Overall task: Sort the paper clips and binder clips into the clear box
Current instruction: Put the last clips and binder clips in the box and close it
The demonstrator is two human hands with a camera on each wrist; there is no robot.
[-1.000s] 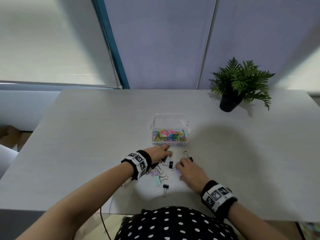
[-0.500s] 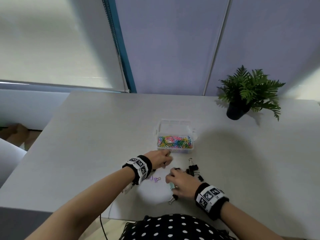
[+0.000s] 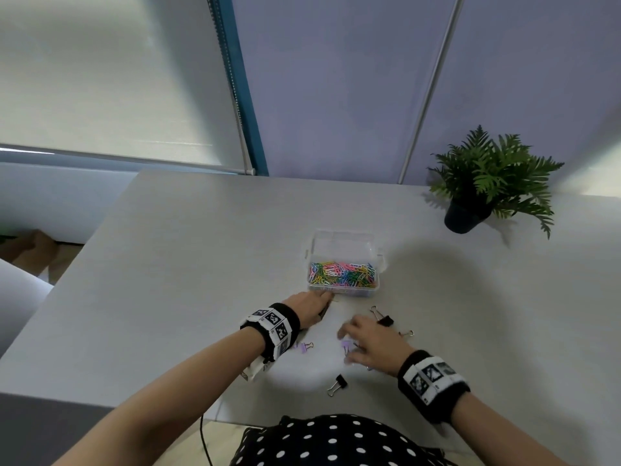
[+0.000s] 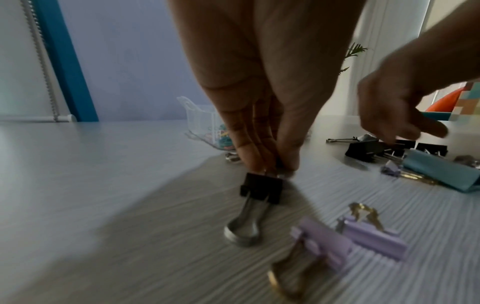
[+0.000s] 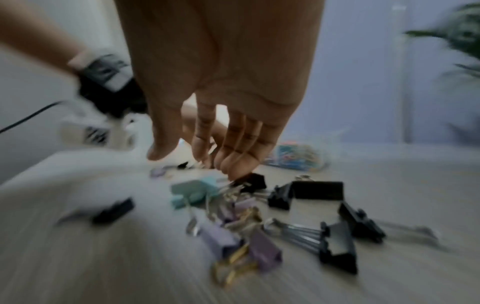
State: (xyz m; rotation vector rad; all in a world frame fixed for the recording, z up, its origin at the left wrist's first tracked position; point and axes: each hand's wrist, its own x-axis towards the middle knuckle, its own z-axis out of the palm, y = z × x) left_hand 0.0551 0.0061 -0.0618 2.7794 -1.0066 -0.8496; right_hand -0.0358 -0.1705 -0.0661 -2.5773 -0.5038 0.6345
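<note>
Grey wood-grain table [image 3: 188, 250] against a lavender wall. Clear box [image 3: 342, 243] sits mid-table, near side packed with coloured paper clips [image 3: 341, 274]. Left hand [image 3: 311, 306] just in front of the box's near left corner; in the left wrist view its fingertips [image 4: 249, 162] pinch a black binder clip [image 4: 261, 190], silver handle trailing on the table. Right hand [image 3: 371, 344] hovers over a loose pile of black, purple and teal binder clips [image 5: 262, 222], fingers extended and slightly spread, holding nothing; fingertips [image 5: 233, 162] close above one black clip. Potted fern [image 3: 490, 183] far right.
</note>
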